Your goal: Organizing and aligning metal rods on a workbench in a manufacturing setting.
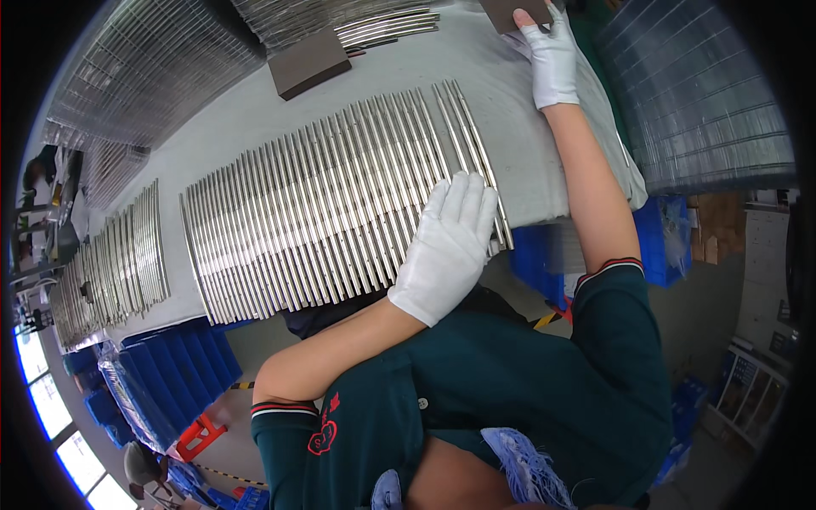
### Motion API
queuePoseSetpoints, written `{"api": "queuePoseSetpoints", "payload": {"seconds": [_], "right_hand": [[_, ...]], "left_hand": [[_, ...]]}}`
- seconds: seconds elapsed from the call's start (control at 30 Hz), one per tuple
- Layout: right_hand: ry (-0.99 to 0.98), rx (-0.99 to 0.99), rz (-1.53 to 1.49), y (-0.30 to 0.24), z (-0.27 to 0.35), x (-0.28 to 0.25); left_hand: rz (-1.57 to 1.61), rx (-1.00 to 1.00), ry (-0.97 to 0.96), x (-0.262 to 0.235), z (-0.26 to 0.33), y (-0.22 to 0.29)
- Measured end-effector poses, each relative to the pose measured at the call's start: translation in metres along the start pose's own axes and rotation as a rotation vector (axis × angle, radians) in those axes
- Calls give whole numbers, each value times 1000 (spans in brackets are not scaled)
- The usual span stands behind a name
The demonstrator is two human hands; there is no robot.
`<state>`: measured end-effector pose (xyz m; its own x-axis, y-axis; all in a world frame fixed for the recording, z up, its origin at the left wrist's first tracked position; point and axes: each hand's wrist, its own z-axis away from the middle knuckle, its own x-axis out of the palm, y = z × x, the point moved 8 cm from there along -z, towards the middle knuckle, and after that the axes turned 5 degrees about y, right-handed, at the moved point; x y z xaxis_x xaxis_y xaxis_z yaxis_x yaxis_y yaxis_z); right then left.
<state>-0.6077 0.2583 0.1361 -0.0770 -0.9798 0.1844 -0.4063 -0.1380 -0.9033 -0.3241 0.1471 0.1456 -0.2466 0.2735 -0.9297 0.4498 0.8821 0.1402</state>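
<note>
A long row of shiny metal rods (314, 204) lies side by side on the cloth-covered table in front of me. My left hand (446, 242), in a white glove, rests flat over the near ends of the rods at the row's right side, fingers stretched out. At the far right of the table my right hand (552, 64), gloved with the thumb tip bare, grips a flat dark brown block (512, 12). That block is partly cut off by the picture's upper edge. A similar brown block (310, 65) lies behind the row.
Another group of metal rods (115, 268) lies at the left on the pale cloth (527, 191). Stacks of clear plastic trays (161, 72) stand at the back left, with more trays (697, 93) at the right. Blue bins (174, 374) sit below the table edge.
</note>
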Motion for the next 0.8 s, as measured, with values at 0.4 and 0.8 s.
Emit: {"api": "queuePoseSetpoints", "payload": {"seconds": [0.4, 0.8], "right_hand": [[-795, 127, 393, -93, 76, 26], [-976, 351, 372, -86, 102, 38]], "left_hand": [[179, -26, 98, -19, 7, -1], [179, 0, 43, -23, 2, 0]]}}
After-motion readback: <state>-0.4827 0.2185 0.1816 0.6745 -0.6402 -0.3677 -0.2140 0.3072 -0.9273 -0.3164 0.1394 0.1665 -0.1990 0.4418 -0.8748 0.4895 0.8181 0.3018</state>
